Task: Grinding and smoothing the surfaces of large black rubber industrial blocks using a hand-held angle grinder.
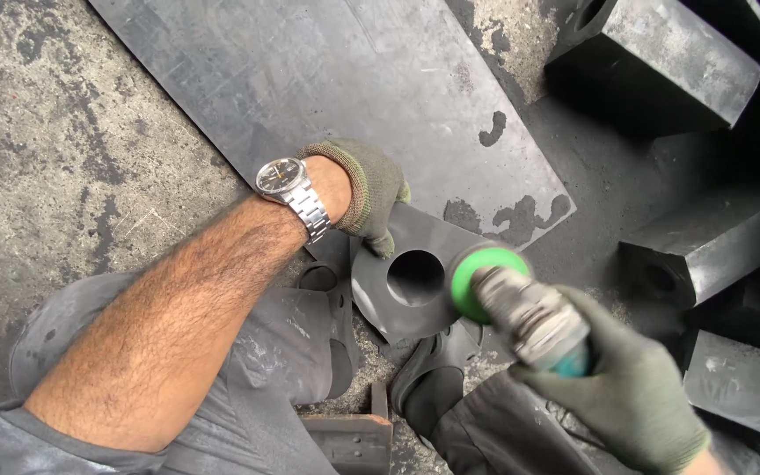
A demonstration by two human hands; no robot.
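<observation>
Stained concrete floor point(63, 149); left hand point(371, 189) fingers grip holed grey plate point(415, 281); right hand point(635, 387) fingers clamp green-disc grinder point(512, 295).

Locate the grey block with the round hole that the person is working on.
In the head view, the grey block with the round hole sits at centre, steadied by the gloved left hand, with the green-disc grinder at its right edge.

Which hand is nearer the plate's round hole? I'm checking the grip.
Left. The left hand grips the plate edge just beside the hole; the right hand holds the grinder farther off.
</observation>
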